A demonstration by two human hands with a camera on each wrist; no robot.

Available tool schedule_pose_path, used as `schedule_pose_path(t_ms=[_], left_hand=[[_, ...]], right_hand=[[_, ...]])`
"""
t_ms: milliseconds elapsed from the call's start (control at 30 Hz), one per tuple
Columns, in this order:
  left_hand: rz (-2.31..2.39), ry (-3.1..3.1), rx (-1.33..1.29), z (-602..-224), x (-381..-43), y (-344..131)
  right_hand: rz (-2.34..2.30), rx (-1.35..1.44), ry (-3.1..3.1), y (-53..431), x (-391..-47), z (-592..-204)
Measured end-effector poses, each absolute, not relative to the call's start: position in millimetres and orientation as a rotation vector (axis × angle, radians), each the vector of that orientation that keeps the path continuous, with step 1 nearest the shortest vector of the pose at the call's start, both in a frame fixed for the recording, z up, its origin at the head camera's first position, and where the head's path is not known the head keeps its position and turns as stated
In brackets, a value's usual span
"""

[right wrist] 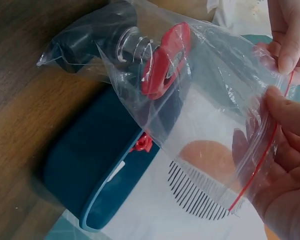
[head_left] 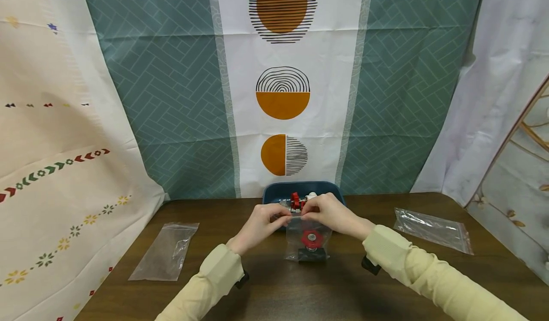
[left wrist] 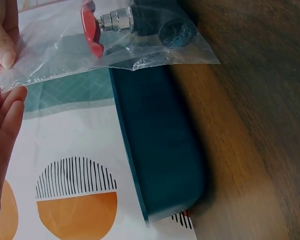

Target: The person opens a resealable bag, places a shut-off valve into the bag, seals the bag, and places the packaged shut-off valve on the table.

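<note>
A clear zip bag [head_left: 295,240] hangs upright above the table, with a valve [head_left: 312,254] inside it. The valve has a red handwheel, a metal stem and a dark body, which sits at the bag's bottom. My left hand [head_left: 262,222] pinches the bag's top edge on the left side. On the right side of that same edge, my right hand [head_left: 333,215] pinches it between thumb and fingers. In the right wrist view, the red zip strip [right wrist: 255,172] runs along the bag's mouth, and both hands meet close together on it.
Behind the hands stands a dark blue bin [head_left: 270,193] holding more red-handled parts [head_left: 295,201]. One flat clear bag [head_left: 165,254] lies at the left of the wooden table [head_left: 274,297], another clear bag [head_left: 433,230] at the right. Patterned cloth [head_left: 171,97] hangs behind.
</note>
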State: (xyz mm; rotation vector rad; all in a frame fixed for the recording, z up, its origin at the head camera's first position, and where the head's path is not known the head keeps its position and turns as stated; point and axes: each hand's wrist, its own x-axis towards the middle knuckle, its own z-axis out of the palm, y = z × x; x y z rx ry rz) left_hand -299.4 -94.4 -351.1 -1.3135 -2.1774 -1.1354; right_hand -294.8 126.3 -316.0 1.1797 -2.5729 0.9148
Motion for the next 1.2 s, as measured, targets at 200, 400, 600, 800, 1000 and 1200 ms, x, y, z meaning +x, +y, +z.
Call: schedule_pose_path(t_ms=[200, 400, 600, 800, 1000, 1200], left_hand=[[-1.126, -2.18, -1.313, -350.5, -299.0, -94.1], [-1.122, -2.182, -1.319, -350.9, -299.1, -93.6], [-1.141, -2.218, -1.306, -351.0, -298.1, -93.6], [-1.164, -2.2, -1.325, -352.9, -298.4, -92.0], [-1.122, -2.164, -1.316, -357.2, -299.2, -90.9], [-1.143, -2.134, -1.302, -357.4, -297.4, -91.4]], right_hand=[[0.855, 1.205, -2.523, 124.2, -293.2, -315.9], [0.778, 1.219, -2.487, 122.8, -291.2, -316.0], [0.782, 1.221, -2.476, 123.6, -291.8, -317.3], [0.815, 1.238, -2.445, 124.5, -290.3, -319.8], [0.865, 1.238, -2.417, 128.3, -289.6, -325.8], [0.896, 1.238, -2.406, 132.4, -289.9, -328.0]])
